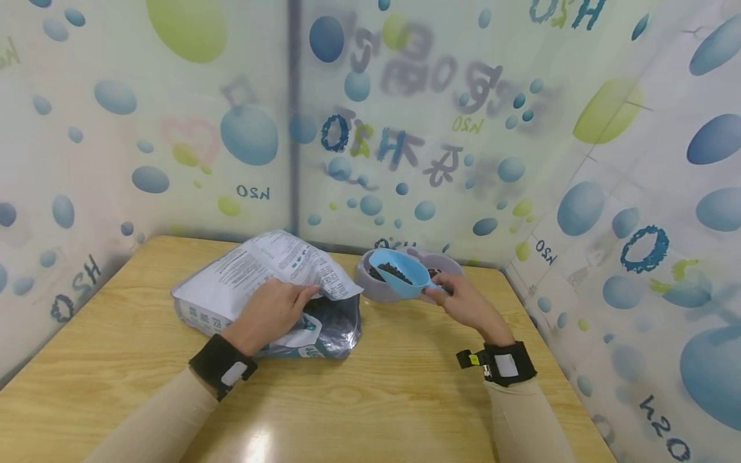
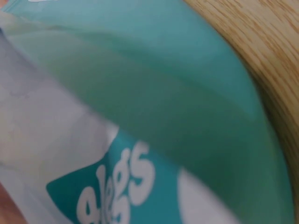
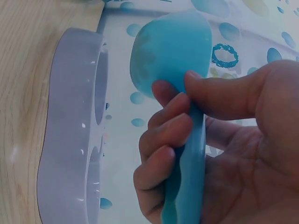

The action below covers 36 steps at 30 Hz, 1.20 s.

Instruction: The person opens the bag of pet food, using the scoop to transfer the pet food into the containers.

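My right hand (image 1: pixel 463 301) grips the handle of a light blue scoop (image 1: pixel 413 269), its fingers curled round it in the right wrist view. Dark brown pellets (image 1: pixel 396 272) lie in the scoop, which is over the left side of a greyish-purple double bowl (image 1: pixel 382 292). At the mouth of a large white and teal bag (image 1: pixel 231 273), my left hand (image 1: pixel 272 314) holds the edge between thumb and fingers. The bag lies on its side, its silver lining (image 1: pixel 341 321) showing. Teal bag plastic (image 2: pixel 187 107) fills most of the left wrist view.
Everything stands on a light wooden table (image 1: pixel 382 386). Behind it and to the right are pale walls (image 1: pixel 405 212) printed with blue and green bubbles. Some dark pellets show inside both halves of the bowl.
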Each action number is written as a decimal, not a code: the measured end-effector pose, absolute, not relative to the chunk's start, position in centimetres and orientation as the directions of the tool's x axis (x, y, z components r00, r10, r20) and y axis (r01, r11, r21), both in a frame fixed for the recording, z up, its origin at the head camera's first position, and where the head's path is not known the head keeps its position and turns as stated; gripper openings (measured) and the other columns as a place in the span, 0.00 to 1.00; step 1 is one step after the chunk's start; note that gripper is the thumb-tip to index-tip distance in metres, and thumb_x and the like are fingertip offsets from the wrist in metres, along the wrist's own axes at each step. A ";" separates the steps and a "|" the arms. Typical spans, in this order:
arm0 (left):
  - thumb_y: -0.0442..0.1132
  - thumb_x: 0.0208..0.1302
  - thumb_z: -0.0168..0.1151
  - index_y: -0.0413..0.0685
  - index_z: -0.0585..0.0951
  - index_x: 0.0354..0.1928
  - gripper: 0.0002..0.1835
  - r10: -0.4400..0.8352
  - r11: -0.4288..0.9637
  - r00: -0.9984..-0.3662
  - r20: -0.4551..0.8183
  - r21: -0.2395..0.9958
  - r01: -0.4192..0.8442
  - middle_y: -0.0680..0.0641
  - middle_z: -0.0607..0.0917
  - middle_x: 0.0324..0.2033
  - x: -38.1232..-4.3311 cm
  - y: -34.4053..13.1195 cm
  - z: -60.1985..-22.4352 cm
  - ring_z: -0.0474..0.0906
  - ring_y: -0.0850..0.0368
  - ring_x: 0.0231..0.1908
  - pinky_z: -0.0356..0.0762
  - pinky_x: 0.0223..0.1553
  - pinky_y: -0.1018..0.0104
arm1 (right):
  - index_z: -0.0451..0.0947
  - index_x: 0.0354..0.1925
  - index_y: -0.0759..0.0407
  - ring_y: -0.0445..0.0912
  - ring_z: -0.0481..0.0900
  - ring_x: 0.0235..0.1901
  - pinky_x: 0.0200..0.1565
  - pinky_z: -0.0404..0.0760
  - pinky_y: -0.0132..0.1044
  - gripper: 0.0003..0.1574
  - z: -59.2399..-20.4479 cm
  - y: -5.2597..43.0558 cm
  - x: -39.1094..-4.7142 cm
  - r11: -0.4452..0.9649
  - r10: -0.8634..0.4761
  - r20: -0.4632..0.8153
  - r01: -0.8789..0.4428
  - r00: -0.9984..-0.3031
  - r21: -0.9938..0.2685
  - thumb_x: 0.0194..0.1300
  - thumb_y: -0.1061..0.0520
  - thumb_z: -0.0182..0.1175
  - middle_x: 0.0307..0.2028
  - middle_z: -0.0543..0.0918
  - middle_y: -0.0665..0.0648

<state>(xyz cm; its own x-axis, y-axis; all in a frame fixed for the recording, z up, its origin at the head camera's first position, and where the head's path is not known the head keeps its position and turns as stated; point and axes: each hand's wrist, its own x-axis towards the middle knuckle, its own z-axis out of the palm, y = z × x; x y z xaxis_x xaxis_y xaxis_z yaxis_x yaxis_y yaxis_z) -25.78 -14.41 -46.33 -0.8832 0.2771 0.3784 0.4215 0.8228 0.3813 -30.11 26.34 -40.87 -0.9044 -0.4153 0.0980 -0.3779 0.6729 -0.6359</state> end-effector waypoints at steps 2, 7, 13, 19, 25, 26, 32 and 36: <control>0.50 0.93 0.60 0.50 0.88 0.31 0.25 0.276 0.823 -0.884 0.376 0.382 0.420 0.58 0.63 0.16 -25.8 -14.4 -46.3 0.62 0.63 0.18 0.61 0.27 0.66 | 0.85 0.51 0.66 0.48 0.74 0.36 0.42 0.74 0.42 0.13 -41.0 26.5 -30.2 0.690 -0.386 0.097 -0.357 -0.917 -0.630 0.91 0.56 0.61 0.39 0.79 0.56; 0.51 0.93 0.60 0.51 0.87 0.31 0.25 0.275 0.827 -0.886 0.374 0.378 0.416 0.58 0.63 0.16 -25.7 -14.3 -46.3 0.63 0.63 0.18 0.61 0.27 0.66 | 0.83 0.49 0.63 0.48 0.71 0.34 0.41 0.73 0.43 0.13 -40.9 26.9 -30.2 0.721 -0.336 0.100 -0.324 -0.937 -0.612 0.91 0.55 0.61 0.36 0.76 0.55; 0.51 0.93 0.59 0.50 0.86 0.29 0.27 0.277 0.828 -0.884 0.376 0.373 0.419 0.58 0.63 0.16 -25.8 -14.3 -46.3 0.63 0.63 0.18 0.60 0.27 0.66 | 0.81 0.44 0.63 0.46 0.68 0.28 0.37 0.70 0.41 0.14 -40.5 27.6 -30.2 0.724 -0.318 0.113 -0.318 -0.941 -0.613 0.91 0.56 0.61 0.30 0.73 0.52; 0.51 0.93 0.59 0.50 0.87 0.30 0.26 0.278 0.827 -0.884 0.375 0.374 0.419 0.58 0.63 0.16 -25.8 -14.3 -46.3 0.63 0.63 0.18 0.61 0.26 0.66 | 0.82 0.43 0.64 0.45 0.70 0.27 0.35 0.71 0.39 0.15 -40.5 28.0 -30.3 0.728 -0.290 0.134 -0.309 -0.948 -0.611 0.90 0.55 0.63 0.29 0.75 0.52; 0.51 0.93 0.59 0.50 0.89 0.34 0.24 0.277 0.828 -0.885 0.374 0.375 0.417 0.58 0.63 0.15 -25.7 -14.3 -46.4 0.62 0.63 0.17 0.60 0.26 0.67 | 0.82 0.43 0.65 0.47 0.71 0.30 0.36 0.72 0.41 0.16 -40.6 28.3 -30.5 0.766 -0.230 0.145 -0.271 -0.962 -0.583 0.90 0.55 0.63 0.31 0.75 0.53; 0.51 0.93 0.59 0.49 0.89 0.34 0.24 0.277 0.828 -0.886 0.372 0.375 0.417 0.58 0.63 0.15 -25.7 -14.3 -46.4 0.62 0.63 0.17 0.60 0.26 0.67 | 0.81 0.43 0.65 0.47 0.72 0.31 0.37 0.72 0.41 0.16 -40.5 28.4 -30.5 0.770 -0.219 0.143 -0.261 -0.965 -0.582 0.90 0.54 0.63 0.32 0.75 0.54; 0.51 0.94 0.59 0.48 0.91 0.36 0.24 0.277 0.828 -0.889 0.364 0.379 0.413 0.58 0.63 0.15 -25.7 -14.3 -46.4 0.62 0.63 0.17 0.60 0.26 0.67 | 0.79 0.39 0.63 0.49 0.73 0.31 0.37 0.72 0.42 0.20 -40.3 28.8 -30.2 0.803 -0.155 0.125 -0.199 -0.980 -0.562 0.90 0.52 0.63 0.30 0.75 0.55; 0.51 0.94 0.59 0.47 0.91 0.37 0.24 0.281 0.827 -0.888 0.365 0.377 0.417 0.58 0.63 0.15 -25.8 -14.4 -46.4 0.62 0.63 0.17 0.59 0.25 0.67 | 0.72 0.30 0.57 0.47 0.69 0.27 0.35 0.70 0.41 0.26 -40.3 29.1 -30.3 0.809 -0.129 0.133 -0.181 -0.983 -0.559 0.90 0.53 0.64 0.25 0.69 0.51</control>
<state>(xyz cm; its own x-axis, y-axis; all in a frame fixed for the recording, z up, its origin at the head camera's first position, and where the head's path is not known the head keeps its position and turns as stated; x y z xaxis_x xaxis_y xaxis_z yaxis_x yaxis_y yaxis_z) -25.78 -14.37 -46.40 -0.8876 0.2808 0.3650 0.4166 0.8274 0.3766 -30.30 29.07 -40.29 -0.9828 -0.1285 0.1329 -0.1814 0.8094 -0.5585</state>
